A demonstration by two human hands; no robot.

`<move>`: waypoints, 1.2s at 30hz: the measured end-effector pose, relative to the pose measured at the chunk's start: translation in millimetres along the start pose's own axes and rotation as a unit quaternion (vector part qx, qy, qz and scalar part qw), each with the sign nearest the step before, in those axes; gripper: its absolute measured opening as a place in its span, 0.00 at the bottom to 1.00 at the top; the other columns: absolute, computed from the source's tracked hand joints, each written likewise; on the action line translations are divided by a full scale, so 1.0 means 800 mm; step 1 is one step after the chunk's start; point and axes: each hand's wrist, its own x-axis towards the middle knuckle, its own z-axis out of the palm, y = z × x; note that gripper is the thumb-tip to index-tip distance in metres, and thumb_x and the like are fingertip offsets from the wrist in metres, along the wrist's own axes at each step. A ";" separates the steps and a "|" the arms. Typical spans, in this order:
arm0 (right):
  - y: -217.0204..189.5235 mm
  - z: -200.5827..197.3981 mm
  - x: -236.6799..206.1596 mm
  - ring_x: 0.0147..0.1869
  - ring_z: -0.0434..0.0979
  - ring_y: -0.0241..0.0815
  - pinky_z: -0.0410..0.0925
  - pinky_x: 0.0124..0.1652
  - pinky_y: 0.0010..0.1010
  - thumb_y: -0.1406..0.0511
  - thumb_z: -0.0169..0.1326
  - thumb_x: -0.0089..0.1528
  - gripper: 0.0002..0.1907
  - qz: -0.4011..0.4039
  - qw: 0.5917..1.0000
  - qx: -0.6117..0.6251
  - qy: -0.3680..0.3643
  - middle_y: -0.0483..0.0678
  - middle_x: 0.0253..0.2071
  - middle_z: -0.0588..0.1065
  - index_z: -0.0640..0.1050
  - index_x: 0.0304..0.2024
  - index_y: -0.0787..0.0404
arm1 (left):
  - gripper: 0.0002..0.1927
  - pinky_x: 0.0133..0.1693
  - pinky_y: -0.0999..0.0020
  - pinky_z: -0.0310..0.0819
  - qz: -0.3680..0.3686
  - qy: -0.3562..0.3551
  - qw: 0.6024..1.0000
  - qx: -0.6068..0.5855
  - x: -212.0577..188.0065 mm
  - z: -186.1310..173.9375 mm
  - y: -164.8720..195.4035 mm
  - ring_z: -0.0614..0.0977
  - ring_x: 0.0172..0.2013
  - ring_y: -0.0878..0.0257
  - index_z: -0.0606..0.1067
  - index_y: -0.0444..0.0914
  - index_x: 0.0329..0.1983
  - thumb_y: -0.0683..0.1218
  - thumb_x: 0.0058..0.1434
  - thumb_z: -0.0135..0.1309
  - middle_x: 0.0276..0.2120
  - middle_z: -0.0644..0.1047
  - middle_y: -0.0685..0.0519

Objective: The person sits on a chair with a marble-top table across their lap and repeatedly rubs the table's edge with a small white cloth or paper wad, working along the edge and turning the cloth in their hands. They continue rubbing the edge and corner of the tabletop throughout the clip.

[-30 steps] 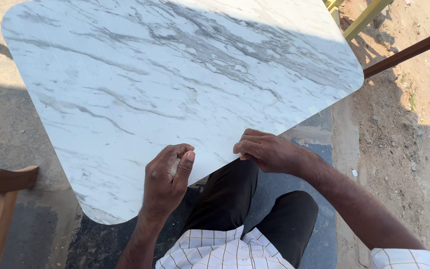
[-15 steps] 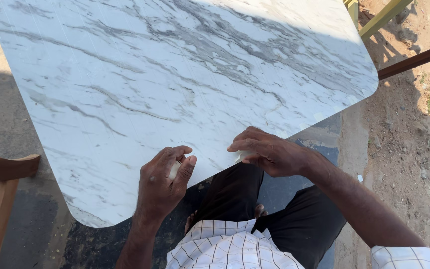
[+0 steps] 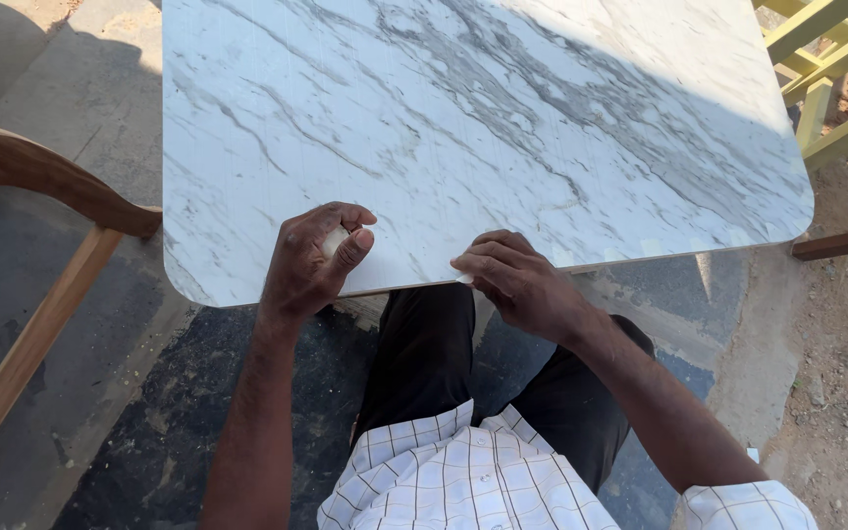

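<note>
Outdoors on dusty ground and dark paving, a white marble-patterned counter (image 3: 483, 128) fills the upper view, a wooden chair frame (image 3: 41, 245) at left and yellow-green bars (image 3: 826, 69) at top right. Since a second ago the view has swung so the slab sits squarer, while both hands have stayed at its near edge. The left hand (image 3: 311, 260) rests on the edge, fingers (image 3: 350, 250) curled tight around a small pale piece (image 3: 334, 240), thumb pressing it. The right hand (image 3: 522, 285) sits just beside, fingertips pinched narrow on the edge itself; whether they hold anything I cannot tell. That steady grip suggests the edge work continues at the same spot.
</note>
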 end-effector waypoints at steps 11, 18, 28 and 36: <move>-0.034 0.102 -0.055 0.53 0.79 0.56 0.74 0.47 0.44 0.73 0.60 0.55 0.19 0.110 0.987 -0.079 0.089 0.56 0.54 0.77 0.77 0.49 0.64 | 0.46 0.62 0.56 0.67 0.012 0.056 0.996 -0.068 -0.009 0.010 0.016 0.72 0.59 0.57 0.63 0.38 0.73 0.76 0.69 0.39 0.57 0.71 0.48; -0.058 0.081 -0.085 0.40 0.82 0.39 0.71 0.35 0.25 0.69 0.60 0.67 0.18 0.240 0.632 0.730 -0.099 0.54 0.51 0.80 0.75 0.59 0.65 | 0.58 0.66 0.43 0.64 0.024 -0.095 0.992 -0.081 -0.088 0.083 0.056 0.68 0.68 0.51 0.58 0.41 0.76 0.86 0.58 0.37 0.65 0.64 0.44; 0.000 -0.056 -0.028 0.54 0.78 0.43 0.75 0.47 0.32 0.69 0.57 0.62 0.19 0.207 0.976 0.039 -0.046 0.48 0.55 0.76 0.76 0.56 0.59 | 0.32 0.27 0.70 0.71 -0.029 0.080 0.993 -0.081 -0.031 0.108 0.037 0.77 0.23 0.69 0.75 0.36 0.24 0.68 0.69 0.49 0.20 0.73 0.57; 0.010 -0.059 0.009 0.63 0.74 0.45 0.71 0.60 0.35 0.72 0.58 0.60 0.16 0.072 0.966 -0.122 -0.215 0.47 0.53 0.76 0.75 0.51 0.60 | 0.32 0.32 0.70 0.66 -0.083 0.088 0.988 -0.097 0.036 0.101 0.005 0.71 0.27 0.69 0.75 0.34 0.26 0.64 0.73 0.48 0.22 0.71 0.55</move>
